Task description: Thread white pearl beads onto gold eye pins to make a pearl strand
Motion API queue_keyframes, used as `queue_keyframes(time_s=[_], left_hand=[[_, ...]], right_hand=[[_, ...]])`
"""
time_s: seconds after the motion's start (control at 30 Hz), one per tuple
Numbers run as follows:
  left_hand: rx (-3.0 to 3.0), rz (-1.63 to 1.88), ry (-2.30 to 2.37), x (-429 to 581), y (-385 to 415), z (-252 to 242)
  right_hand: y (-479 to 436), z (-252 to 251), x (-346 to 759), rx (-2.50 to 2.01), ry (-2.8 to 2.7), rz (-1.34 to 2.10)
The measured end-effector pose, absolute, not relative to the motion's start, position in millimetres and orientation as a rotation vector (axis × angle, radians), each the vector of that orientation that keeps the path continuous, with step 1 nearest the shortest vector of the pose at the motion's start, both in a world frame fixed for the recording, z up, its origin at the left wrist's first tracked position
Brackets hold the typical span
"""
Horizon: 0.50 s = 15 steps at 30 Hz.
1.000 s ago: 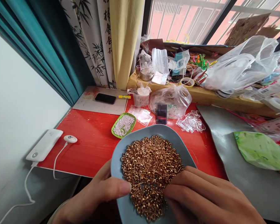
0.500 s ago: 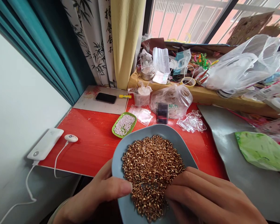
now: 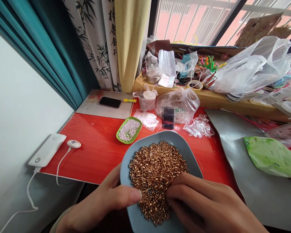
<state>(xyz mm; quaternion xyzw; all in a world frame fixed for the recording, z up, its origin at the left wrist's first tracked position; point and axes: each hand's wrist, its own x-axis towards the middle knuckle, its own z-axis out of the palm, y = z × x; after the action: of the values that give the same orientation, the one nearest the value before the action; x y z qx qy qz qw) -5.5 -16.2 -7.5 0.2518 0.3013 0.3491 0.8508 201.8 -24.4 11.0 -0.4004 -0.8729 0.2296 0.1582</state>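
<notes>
A blue-grey plastic dish (image 3: 191, 153) is tilted toward me, with my left hand (image 3: 109, 197) gripping its left side, thumb over the rim. It holds a heap of small gold-coloured metal pieces (image 3: 157, 168), rounded ring-like caps mixed with thin pins. My right hand (image 3: 206, 204) reaches over the dish's right side, its fingers bunched and touching the heap; whatever lies between the fingertips is hidden. Beyond the dish, a small green tray (image 3: 120, 139) with silvery beads (image 3: 129, 129) sits on the red table (image 3: 92, 142).
A phone (image 3: 110, 102) and yellow tube (image 3: 130, 100) lie on a grey board. Behind the dish stand a lidded tub (image 3: 147, 101) and plastic bag (image 3: 184, 100). Clear packets (image 3: 199, 125) lie right of it. A white power bank (image 3: 48, 149) and cable are at left; clutter fills the sill.
The dish and my left hand have shifted slightly right. My right hand has moved a little left, its fingers further into the metal pieces.
</notes>
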Motion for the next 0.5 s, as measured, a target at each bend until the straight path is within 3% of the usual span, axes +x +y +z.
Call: queue_keyframes(time_s=[0.5], left_hand=[[0.206, 0.730, 0.652, 3.5, -11.0, -12.7]], right_hand=[[-14.4, 13.7, 203.0, -1.178, -2.202, 0.790]])
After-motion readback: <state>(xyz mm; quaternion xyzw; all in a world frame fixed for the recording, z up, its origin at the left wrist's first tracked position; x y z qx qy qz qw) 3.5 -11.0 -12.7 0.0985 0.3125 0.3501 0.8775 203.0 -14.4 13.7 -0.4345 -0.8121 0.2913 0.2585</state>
